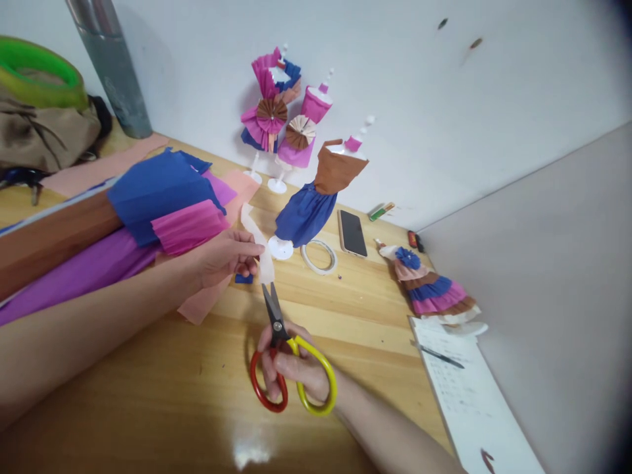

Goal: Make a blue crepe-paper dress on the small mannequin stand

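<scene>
A wooden tabletop [197,408] spans the view; blue, pink, purple and brown crepe paper [162,191] lies at its left; a miniature dress form [323,184] in brown bodice and blue skirt stands beyond the hands; the right hand [306,372] grips red-and-yellow-handled scissors [278,327], blades slightly parted, tips at the lower end of a pale paper strip [266,266]; the left hand [230,253] pinches that strip near the form's base; a tape roll [320,270] lies right of the base; a blue scrap [243,279] lies by the left fingers.
</scene>
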`<move>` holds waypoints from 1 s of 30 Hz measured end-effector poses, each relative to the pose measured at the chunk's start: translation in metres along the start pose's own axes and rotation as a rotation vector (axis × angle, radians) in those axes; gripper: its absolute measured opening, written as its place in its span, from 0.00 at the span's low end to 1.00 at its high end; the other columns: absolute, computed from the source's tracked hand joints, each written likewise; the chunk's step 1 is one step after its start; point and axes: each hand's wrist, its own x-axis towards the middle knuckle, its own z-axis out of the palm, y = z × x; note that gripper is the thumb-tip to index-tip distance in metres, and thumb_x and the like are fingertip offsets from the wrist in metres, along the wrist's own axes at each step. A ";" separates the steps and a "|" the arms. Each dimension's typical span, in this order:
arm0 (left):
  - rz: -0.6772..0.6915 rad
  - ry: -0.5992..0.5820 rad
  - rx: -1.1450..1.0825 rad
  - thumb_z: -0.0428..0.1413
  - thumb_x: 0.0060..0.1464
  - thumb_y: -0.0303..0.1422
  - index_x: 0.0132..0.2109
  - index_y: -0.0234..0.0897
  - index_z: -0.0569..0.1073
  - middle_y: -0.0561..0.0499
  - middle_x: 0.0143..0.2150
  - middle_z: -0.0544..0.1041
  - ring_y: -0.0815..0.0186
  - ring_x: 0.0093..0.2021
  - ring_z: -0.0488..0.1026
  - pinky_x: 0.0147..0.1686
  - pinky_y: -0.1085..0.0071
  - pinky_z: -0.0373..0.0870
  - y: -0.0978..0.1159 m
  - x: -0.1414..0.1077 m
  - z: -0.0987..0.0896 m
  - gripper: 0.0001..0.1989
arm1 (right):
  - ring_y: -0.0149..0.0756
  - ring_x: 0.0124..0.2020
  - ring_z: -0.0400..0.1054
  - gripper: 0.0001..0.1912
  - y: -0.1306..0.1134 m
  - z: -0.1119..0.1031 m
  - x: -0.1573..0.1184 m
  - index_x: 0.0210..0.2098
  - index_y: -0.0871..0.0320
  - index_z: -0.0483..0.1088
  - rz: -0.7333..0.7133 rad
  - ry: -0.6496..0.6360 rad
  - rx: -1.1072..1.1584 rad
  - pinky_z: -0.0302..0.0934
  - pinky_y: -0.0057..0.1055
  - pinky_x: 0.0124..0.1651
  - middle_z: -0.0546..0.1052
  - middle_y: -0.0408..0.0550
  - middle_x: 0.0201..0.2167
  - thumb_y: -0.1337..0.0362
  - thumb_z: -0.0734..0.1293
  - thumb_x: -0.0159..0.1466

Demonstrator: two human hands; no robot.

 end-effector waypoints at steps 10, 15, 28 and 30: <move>0.000 0.004 0.011 0.70 0.37 0.34 0.24 0.30 0.71 0.48 0.15 0.73 0.73 0.15 0.68 0.15 0.82 0.60 -0.007 0.005 -0.001 0.16 | 0.25 0.22 0.54 0.14 -0.027 -0.002 -0.007 0.39 0.58 0.70 -0.135 0.092 -0.559 0.50 0.24 0.24 0.64 0.37 0.23 0.58 0.72 0.57; 0.010 -0.005 0.003 0.70 0.38 0.35 0.24 0.31 0.71 0.49 0.16 0.73 0.73 0.15 0.68 0.15 0.81 0.60 -0.007 0.005 -0.001 0.17 | 0.27 0.23 0.52 0.18 -0.035 -0.006 -0.008 0.43 0.55 0.69 -0.193 0.202 -0.695 0.48 0.26 0.26 0.62 0.35 0.23 0.61 0.74 0.55; 0.088 -0.098 -0.121 0.66 0.45 0.33 0.28 0.33 0.74 0.53 0.19 0.73 0.74 0.18 0.67 0.16 0.81 0.59 -0.010 0.004 -0.004 0.10 | 0.30 0.27 0.57 0.23 -0.038 -0.016 -0.001 0.46 0.56 0.66 -0.283 0.384 -0.640 0.51 0.28 0.30 0.63 0.39 0.28 0.50 0.72 0.58; 0.087 -0.093 -0.118 0.66 0.46 0.33 0.28 0.33 0.74 0.52 0.19 0.73 0.74 0.18 0.67 0.16 0.81 0.59 -0.009 0.004 -0.004 0.09 | 0.29 0.26 0.56 0.23 -0.037 -0.017 0.001 0.44 0.56 0.66 -0.263 0.387 -0.651 0.50 0.28 0.29 0.63 0.38 0.28 0.50 0.73 0.57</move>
